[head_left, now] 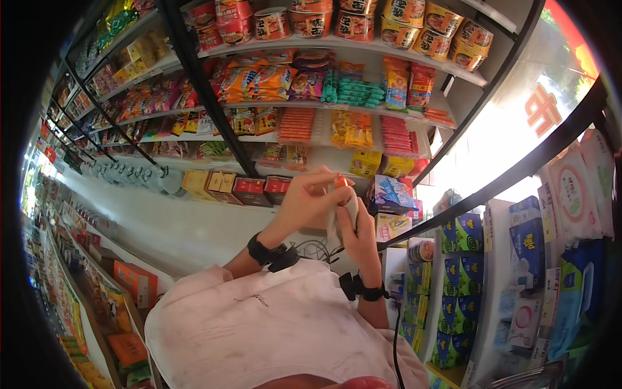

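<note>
In front of my chest, both hands are raised close together. My left hand [310,202] pinches at a small orange-red piece [341,181], its thumb and fingers closed around it. My right hand [360,236] is wrapped round a pale, greyish-white thing [352,209] just below that piece. Fingers cover most of both, so I cannot tell their kind or whether they are one object. Each wrist has a black strap with a small black block on it.
Ahead, shelves [291,107] carry snack packets, with instant noodle tubs [311,24] above. Cardboard boxes [223,185] stand low beyond my hands. At right, a rack holds green-blue boxes [459,266] and wipes packs [573,188]. Another stocked shelf [97,292] runs along my left.
</note>
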A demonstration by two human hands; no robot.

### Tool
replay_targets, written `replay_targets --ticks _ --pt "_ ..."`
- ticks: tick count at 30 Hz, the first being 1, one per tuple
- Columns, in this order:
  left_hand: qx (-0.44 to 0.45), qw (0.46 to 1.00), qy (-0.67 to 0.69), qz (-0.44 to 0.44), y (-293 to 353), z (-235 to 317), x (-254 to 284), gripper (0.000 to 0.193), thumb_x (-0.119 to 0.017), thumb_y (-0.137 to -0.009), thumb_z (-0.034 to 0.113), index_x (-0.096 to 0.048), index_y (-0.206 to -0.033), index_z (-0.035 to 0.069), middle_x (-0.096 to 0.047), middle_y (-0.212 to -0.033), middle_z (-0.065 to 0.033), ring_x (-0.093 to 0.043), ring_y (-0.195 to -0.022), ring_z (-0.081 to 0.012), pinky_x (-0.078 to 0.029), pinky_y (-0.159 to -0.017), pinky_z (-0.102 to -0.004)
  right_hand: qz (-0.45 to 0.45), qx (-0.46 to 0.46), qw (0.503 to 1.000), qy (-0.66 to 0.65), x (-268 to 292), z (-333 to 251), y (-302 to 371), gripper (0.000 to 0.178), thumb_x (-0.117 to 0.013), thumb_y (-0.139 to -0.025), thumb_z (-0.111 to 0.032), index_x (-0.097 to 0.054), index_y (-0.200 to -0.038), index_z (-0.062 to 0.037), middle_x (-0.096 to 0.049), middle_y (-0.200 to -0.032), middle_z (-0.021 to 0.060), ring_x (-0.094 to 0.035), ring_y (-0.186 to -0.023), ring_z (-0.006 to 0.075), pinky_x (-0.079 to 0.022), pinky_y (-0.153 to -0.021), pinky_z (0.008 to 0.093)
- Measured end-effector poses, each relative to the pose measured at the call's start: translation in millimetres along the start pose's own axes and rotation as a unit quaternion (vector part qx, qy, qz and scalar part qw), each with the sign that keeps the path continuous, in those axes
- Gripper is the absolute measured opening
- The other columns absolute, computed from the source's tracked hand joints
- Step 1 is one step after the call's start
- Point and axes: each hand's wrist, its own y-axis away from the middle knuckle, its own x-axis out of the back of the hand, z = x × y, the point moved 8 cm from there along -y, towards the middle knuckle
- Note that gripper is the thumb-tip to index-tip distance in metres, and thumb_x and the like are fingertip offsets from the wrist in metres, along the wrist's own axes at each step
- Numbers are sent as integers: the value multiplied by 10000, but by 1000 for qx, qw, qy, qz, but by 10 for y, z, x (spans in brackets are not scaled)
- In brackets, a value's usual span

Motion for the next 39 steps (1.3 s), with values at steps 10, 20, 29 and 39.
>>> replay_targets --ticks 10,20,29,39 --pt "40 990 131 38 -378 -147 426 275 -621 -989 255 -681 -1061 -3 -623 -1032 -14 -559 -918 -60 -451 -796 -223 -35 -95 995 5 -113 310 -231 234 -562 -998 -204 -550 -1028 27 -607 -763 117 -575 -665 177 -448 -624 313" --pt "-48 920 374 -109 -775 -255 931 342 -598 -989 319 -637 -1004 -21 -590 -1003 -80 -539 -991 -165 -416 -837 -291 -176 -291 890 -305 -709 614 -537 421 -509 -1044 -327 -566 -1282 16 -610 -984 -40 -514 -891 25 -425 -769 201" --pt "60 995 46 59 -996 -1065 1434 219 -679 -943 152 -695 -1086 -12 -608 -1131 -30 -585 -938 -56 -447 -761 -197 -28 -97 994 38 -999 888 -1484 308 -579 -978 -237 -473 -1121 14 -596 -902 302 -589 -865 475 -475 -731 427" --pt "199 940 214 -176 -1193 -1622 808 262 -611 -960 35 -505 -1185 -49 -688 -909 -147 -712 -743 -213 -595 -657 -284 236 -160 924 -254 -434 1322 -1635 505 -436 -1072 -296 -346 -1480 -12 -499 -1327 19 -463 -1190 96 -381 -1017 264"
